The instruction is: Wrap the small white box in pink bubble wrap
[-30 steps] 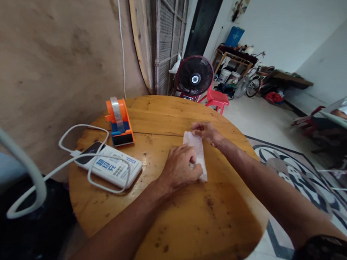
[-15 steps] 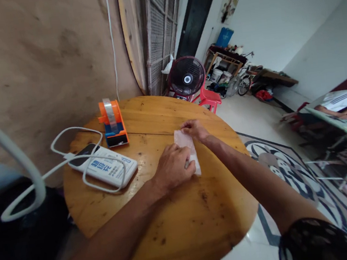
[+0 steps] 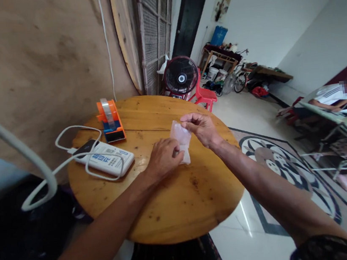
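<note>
A small pale pink, see-through plastic pouch [image 3: 180, 134] is between my hands over the round wooden table [image 3: 171, 207]. My right hand [image 3: 201, 127] pinches its upper right edge between thumb and fingertips, and that end is tilted up. My left hand [image 3: 166, 156] has its fingers curled on the left side and lower part of the pouch, near the tabletop. What the pouch contains, if anything, I cannot make out.
An orange and blue tape dispenser [image 3: 111, 120] stands at the table's back left. In front of it lie a white power bank [image 3: 109, 159], a dark phone-like object [image 3: 87, 149] and a white cable. Beyond the table are a fan [image 3: 181, 76], a red chair [image 3: 203, 94] and a seated person [image 3: 329, 99].
My right hand has raised and opened out the upper end of the pouch, which now looks wider. My left hand stays on its lower part. The view has shifted slightly.
</note>
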The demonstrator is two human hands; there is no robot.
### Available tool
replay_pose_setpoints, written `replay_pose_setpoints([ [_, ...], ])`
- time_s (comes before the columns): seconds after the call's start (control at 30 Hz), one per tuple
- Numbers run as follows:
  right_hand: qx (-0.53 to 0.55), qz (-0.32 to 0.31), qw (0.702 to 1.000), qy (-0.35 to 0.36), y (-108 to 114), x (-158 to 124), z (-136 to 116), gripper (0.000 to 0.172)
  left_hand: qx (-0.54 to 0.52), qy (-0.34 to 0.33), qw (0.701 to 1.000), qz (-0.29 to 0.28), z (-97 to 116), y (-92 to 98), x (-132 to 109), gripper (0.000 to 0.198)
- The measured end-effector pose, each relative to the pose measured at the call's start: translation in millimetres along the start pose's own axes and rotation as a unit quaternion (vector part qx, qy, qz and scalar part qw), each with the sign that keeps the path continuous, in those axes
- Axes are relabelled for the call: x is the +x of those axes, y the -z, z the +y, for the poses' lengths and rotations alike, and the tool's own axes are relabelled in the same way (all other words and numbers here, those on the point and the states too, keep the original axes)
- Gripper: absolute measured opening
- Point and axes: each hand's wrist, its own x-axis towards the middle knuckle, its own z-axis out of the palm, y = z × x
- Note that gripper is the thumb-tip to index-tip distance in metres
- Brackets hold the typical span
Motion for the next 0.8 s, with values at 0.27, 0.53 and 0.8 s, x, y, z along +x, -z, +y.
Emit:
replay_pose_setpoints([
  [0.27,0.113,-0.039,0.993,0.015,-3.7,-37.8,-5.1,0.030,0.022,0.094,0.993,0.061,9.5,-7.0,-11.1,0.014],
  [0.53,0.159,-0.083,0.984,0.019,-8.5,-63.8,9.3,0.031,-0.126,0.103,0.981,0.104,-4.5,-14.6,-11.1,0.054],
  [0.8,0.149,-0.054,0.986,0.049,-17.5,-80.9,28.5,0.025,-0.091,0.008,0.993,0.082,-6.8,-17.1,-12.9,0.018],
])
